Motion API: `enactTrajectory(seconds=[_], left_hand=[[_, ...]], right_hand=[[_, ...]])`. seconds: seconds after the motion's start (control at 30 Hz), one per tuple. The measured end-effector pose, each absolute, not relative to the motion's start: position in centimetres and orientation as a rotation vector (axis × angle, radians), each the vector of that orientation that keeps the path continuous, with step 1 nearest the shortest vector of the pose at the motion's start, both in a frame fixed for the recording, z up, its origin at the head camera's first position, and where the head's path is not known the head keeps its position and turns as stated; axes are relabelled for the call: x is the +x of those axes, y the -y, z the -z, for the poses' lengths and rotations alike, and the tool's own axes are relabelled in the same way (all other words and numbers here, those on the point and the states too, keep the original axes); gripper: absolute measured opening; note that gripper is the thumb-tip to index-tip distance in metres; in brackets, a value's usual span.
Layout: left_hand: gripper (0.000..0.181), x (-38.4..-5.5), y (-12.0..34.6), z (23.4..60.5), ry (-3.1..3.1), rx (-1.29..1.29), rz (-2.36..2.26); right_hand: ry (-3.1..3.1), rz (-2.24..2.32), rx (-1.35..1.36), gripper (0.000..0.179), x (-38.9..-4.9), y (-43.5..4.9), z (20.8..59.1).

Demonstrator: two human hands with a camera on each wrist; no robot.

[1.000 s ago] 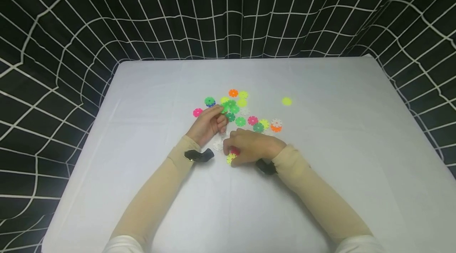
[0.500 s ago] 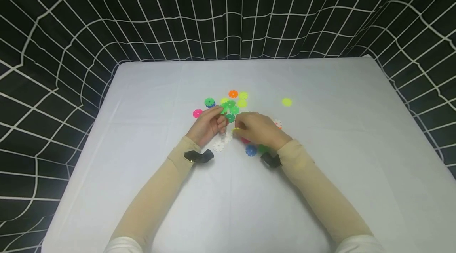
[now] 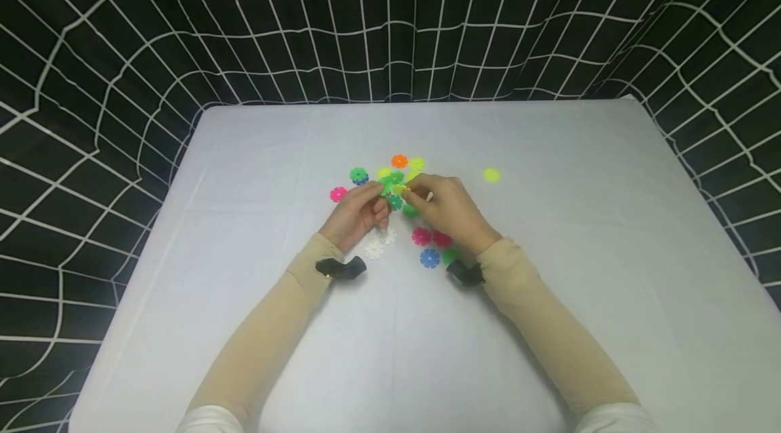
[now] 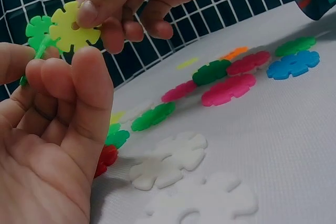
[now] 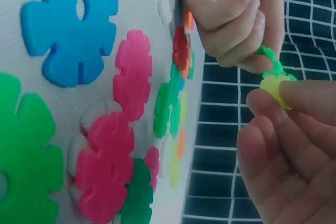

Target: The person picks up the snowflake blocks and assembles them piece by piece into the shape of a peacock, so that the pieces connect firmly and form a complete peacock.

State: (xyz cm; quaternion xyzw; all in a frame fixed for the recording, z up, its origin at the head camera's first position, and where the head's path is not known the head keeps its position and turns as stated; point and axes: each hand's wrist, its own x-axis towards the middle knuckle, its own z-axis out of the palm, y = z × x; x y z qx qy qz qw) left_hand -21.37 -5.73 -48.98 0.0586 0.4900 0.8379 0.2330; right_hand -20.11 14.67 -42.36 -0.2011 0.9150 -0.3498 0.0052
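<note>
My left hand (image 3: 358, 216) pinches joined green notched plastic discs (image 4: 38, 31) between thumb and fingertips, lifted above the table. In my right hand (image 3: 453, 213), thumb and forefinger pinch a yellow notched disc (image 4: 64, 29). Its edge meets the green pieces in both wrist views. Below my left hand lie white discs (image 4: 170, 161). Near my right wrist are two pink discs (image 3: 421, 236) and a blue disc (image 3: 430, 258), with a green disc (image 3: 450, 256) partly under the wrist. My right hand hides some discs behind it in the head view.
Past the hands lie an orange disc (image 3: 399, 160), several yellow ones, and a green disc (image 3: 358, 175) over a dark blue one. A pink disc (image 3: 338, 194) sits left; a lone yellow disc (image 3: 491, 175) sits right. Black grid-patterned cloth (image 3: 403, 26) surrounds the white table (image 3: 274, 148).
My right hand has carried the yellow disc up and away from me to the green pieces. It has let go of red-pink discs, now on the table. The left hand has stayed put.
</note>
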Motion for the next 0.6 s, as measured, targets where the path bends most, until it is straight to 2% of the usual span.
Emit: enactTrajectory(seconds=[0.33,0.6], left_hand=[[0.024,-21.35,5.47,49.15,-1.474,0.182,-2.230],[0.026,-21.50,5.51,49.41,-1.532,0.202,-2.185]], right_hand=[[-2.873,1.071,-0.599,0.020,-20.02,-14.66,42.27],[-2.906,1.021,-0.680,0.016,-19.94,-14.51,42.47]])
